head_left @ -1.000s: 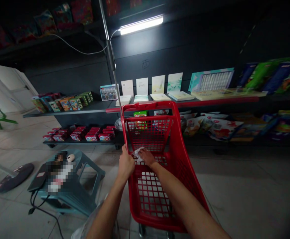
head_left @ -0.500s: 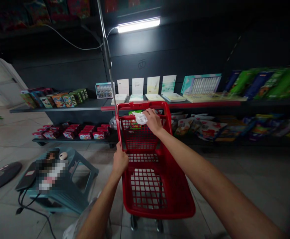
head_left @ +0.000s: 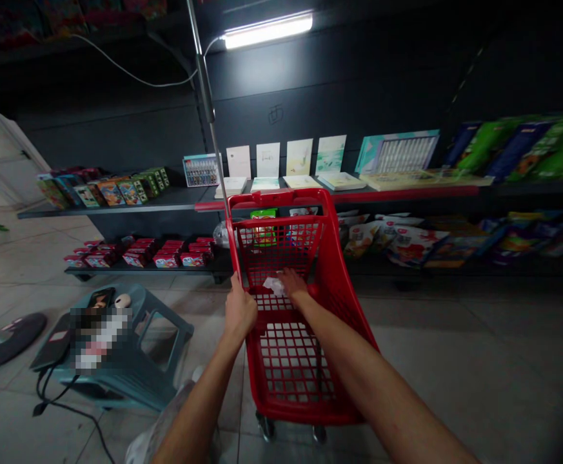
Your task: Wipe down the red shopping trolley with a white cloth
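A red plastic shopping cart with grid walls stands in front of me. My left hand is closed around its left rim. Inside the basket, my right hand grips a crumpled white tissue against the grid, near the lower edge of the back panel. The fingertips of that hand are partly blurred.
Behind the cart runs a dark shelf with white books, marker sets and snack bags. At left are a blue-grey stool with cables and a black case, and a round stand base. A metal pole rises behind the cart's left side.
My right hand has moved down with the tissue from the cart's upper back rail into the basket. The left hand keeps its grip on the rim; the cart has shifted slightly right in view.
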Action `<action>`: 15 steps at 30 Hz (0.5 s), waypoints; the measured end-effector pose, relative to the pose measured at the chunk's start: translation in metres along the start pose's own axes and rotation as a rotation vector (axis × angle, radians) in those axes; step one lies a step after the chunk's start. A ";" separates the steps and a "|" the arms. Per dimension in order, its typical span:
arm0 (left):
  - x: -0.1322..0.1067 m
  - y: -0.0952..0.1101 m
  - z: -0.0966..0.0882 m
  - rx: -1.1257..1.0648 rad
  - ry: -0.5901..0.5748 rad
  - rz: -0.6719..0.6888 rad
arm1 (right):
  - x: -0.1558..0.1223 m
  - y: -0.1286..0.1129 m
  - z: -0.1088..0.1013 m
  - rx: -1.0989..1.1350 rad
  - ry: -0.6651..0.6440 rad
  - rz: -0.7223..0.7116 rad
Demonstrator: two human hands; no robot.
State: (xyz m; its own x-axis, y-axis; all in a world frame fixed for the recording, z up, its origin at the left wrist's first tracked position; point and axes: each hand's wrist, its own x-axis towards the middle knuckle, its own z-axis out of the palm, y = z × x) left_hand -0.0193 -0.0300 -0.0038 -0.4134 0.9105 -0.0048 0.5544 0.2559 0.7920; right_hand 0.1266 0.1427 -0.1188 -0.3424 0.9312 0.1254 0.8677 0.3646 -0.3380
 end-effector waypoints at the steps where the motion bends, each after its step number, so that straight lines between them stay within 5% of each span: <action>1: 0.000 0.000 0.000 -0.005 0.002 0.002 | 0.005 0.005 -0.010 0.012 0.061 0.036; 5: 0.002 0.001 0.002 -0.018 0.004 0.002 | 0.028 0.023 -0.072 0.075 0.475 0.184; 8: 0.001 0.002 0.003 -0.022 0.005 0.001 | 0.041 0.027 -0.119 0.034 0.647 0.022; 11: 0.001 0.003 0.004 -0.008 0.002 0.009 | 0.047 0.028 -0.138 -0.072 0.622 -0.076; 15: 0.002 0.002 0.005 -0.001 0.000 0.031 | 0.040 0.032 -0.107 -0.131 0.429 0.113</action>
State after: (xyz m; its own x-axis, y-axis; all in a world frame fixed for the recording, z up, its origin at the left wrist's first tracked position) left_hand -0.0152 -0.0261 -0.0054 -0.3961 0.9180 0.0200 0.5660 0.2269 0.7926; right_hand 0.1792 0.1919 -0.0244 -0.0869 0.8736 0.4789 0.9387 0.2327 -0.2542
